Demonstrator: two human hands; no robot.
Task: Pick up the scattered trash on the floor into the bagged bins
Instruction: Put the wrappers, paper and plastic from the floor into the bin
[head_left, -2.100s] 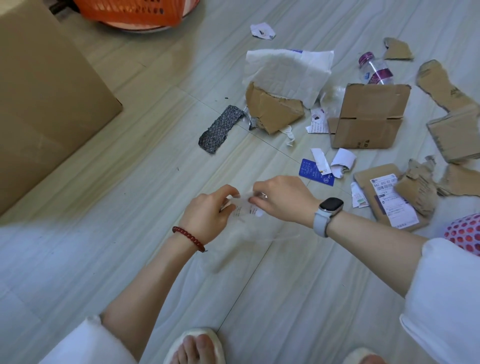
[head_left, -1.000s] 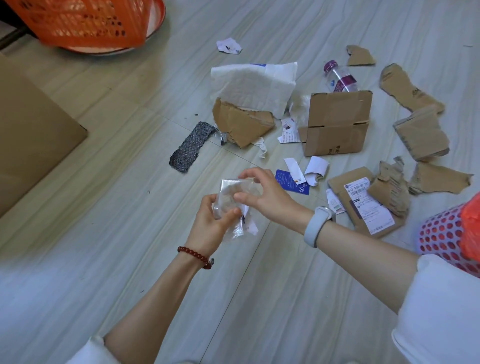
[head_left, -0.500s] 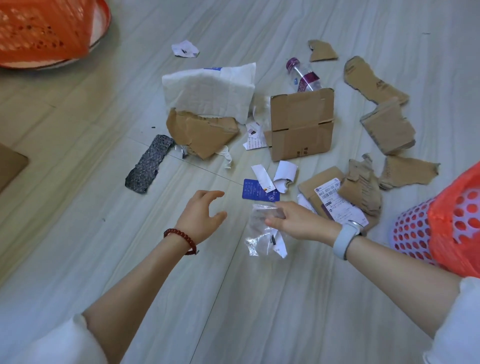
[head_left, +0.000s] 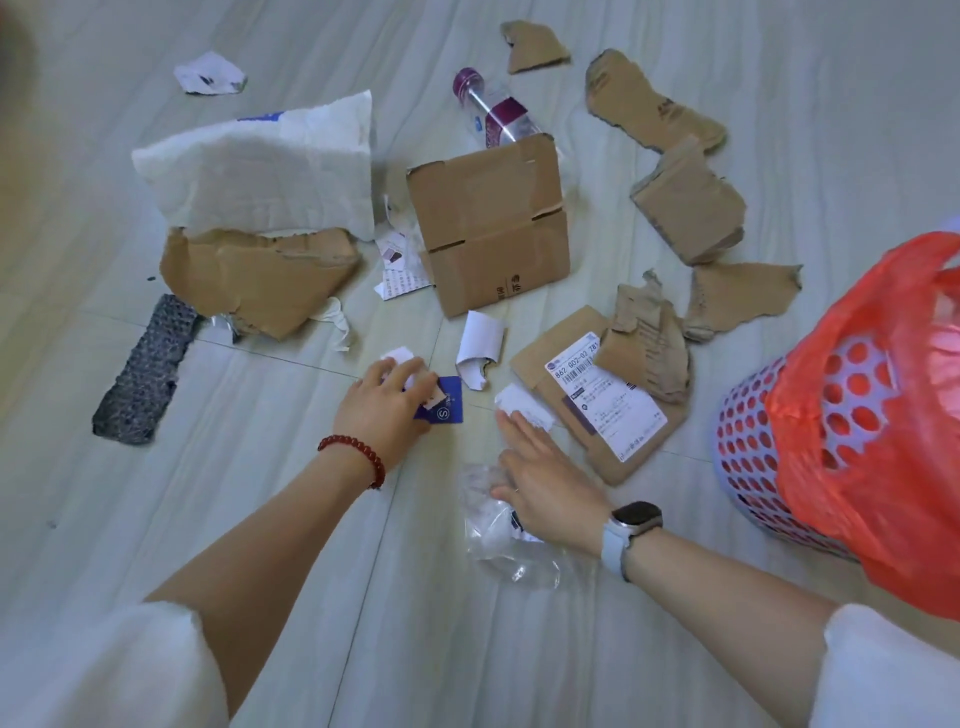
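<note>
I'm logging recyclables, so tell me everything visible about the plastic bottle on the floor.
The plastic bottle is clear, with a magenta cap and a magenta-and-white label band. It lies on its side on the pale floor, cap pointing away, its lower end hidden behind the brown cardboard box. No hand touches it.
</note>
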